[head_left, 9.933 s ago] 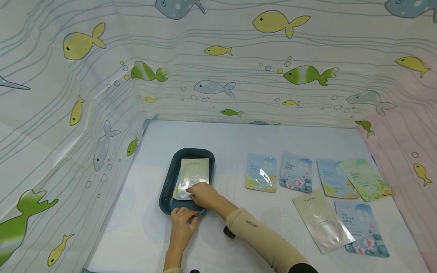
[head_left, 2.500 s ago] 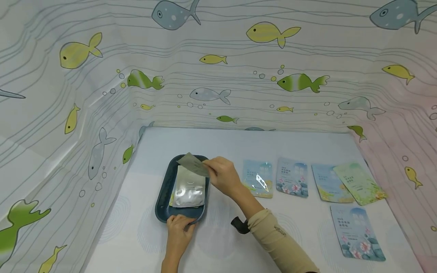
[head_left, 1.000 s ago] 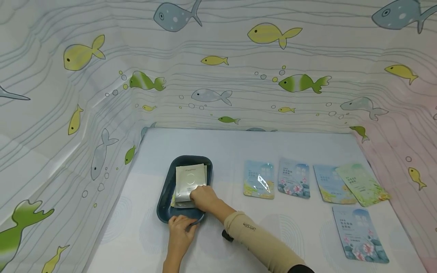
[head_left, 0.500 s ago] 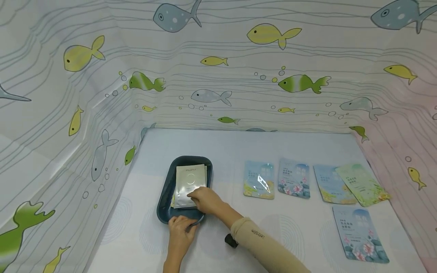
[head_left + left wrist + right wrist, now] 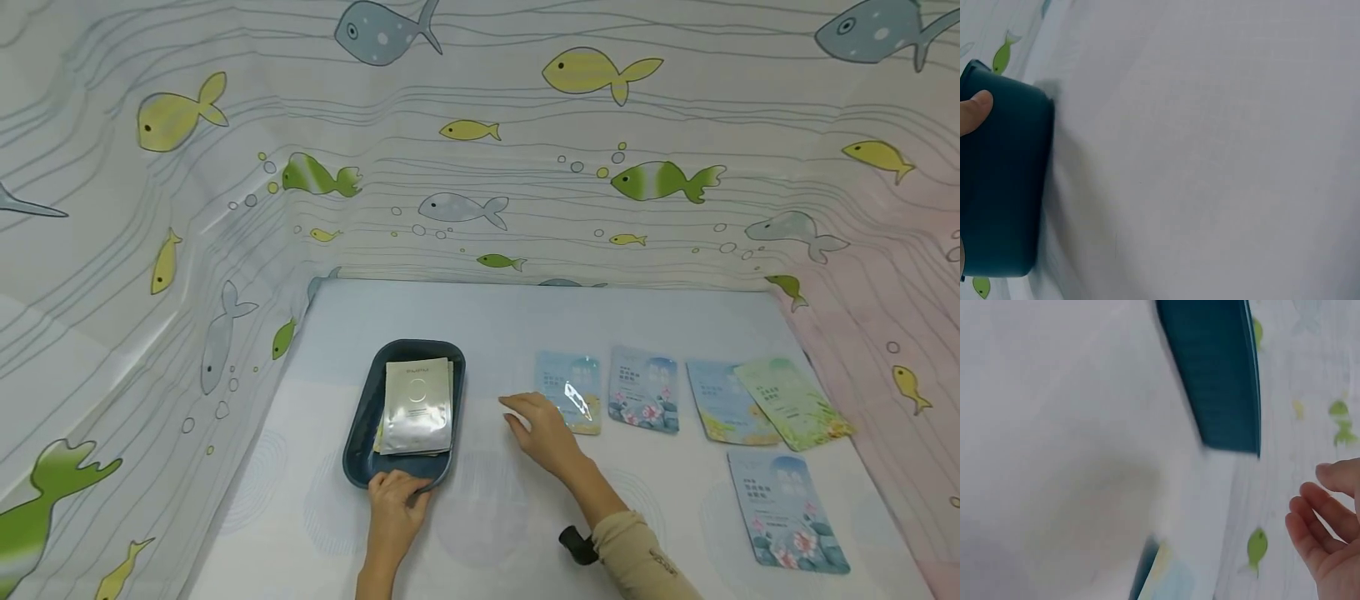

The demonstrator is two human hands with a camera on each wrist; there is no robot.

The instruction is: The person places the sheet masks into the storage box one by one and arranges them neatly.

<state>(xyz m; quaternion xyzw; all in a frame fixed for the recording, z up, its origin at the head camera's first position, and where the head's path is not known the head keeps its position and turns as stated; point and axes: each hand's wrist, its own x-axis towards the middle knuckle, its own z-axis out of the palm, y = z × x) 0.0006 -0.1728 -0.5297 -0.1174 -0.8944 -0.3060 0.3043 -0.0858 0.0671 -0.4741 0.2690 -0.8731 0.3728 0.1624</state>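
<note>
A dark teal tray stands at the left of the table with a stack of flat sachets in it, a silver-gold one on top. The left hand grips the tray's near rim; in the left wrist view its thumb lies on the wall of the tray. Between the tray and a light blue sachet, the right hand is in the air with nothing in it. The right wrist view shows that hand with fingers loosely bent, near the tray.
To the right lie a blue sachet with pink flowers, another blue one partly under a green one, and a larger blue one nearer the front. A fish-patterned cloth rises behind the table.
The right hand has let go of the silver-gold sachet in the tray and moved right. That sachet lay at the front right of the table earliest on. The left hand stays at the tray's rim.
</note>
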